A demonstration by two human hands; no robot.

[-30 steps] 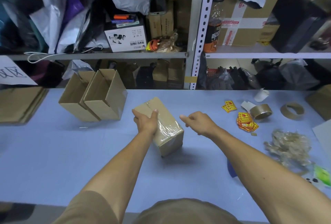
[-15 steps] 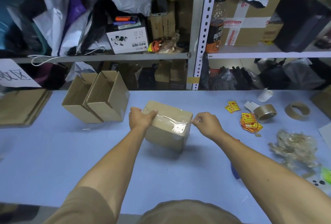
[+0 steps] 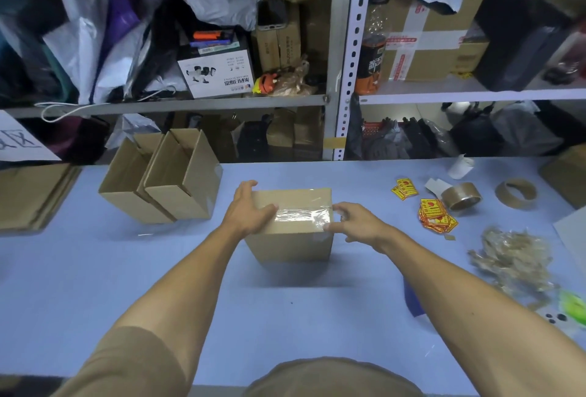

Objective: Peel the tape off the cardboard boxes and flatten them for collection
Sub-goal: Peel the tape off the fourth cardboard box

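Box: cardboard box is sitting mid-table, clear tape running across its top.
Left hand: left hand is lying on the box's left top edge — fingers spread, thumb on the tape.
Right hand: right hand is working at the tape's right end — fingers curled, apparently pinching it.
Nearby: two open boxes are lying to the left; tape roll is resting to the right.

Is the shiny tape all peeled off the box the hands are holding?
No, a strip of clear tape still lies across the top of the box, between the left hand and the right hand.
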